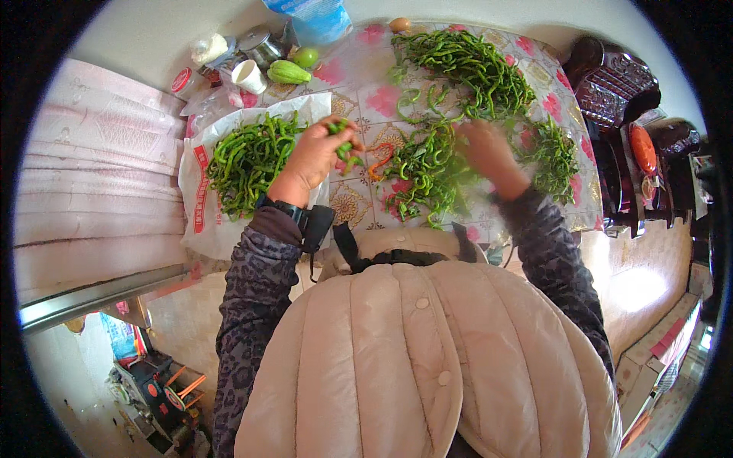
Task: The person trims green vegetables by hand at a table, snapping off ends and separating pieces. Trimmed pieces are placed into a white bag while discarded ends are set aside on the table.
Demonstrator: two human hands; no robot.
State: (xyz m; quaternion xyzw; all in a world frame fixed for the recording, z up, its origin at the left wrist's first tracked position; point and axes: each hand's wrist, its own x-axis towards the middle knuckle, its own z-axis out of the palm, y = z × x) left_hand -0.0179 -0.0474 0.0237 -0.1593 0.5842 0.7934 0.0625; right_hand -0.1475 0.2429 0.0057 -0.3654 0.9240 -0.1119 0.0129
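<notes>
My left hand [322, 150] is closed around several green chili peppers [345, 150], just right of a pile of green peppers [249, 163] on a white plastic bag [194, 229]. My right hand [487, 150], blurred, is at the right side of a middle heap of peppers with leaves [426, 166]; whether its fingers hold anything cannot be told. A red-orange pepper [381, 162] lies at that heap's left edge. A larger pepper pile [475, 68] spreads over the back of the table. Leafy green stems [552, 157] lie to the right of my right hand.
On the flowered tablecloth [349, 200], a pale green squash [288, 72], a round green fruit [305, 56], a white cup [249, 77] and a metal pot [260, 47] stand at the back left. An egg [400, 24] lies by the wall. Dark carved chairs [615, 83] stand at the right.
</notes>
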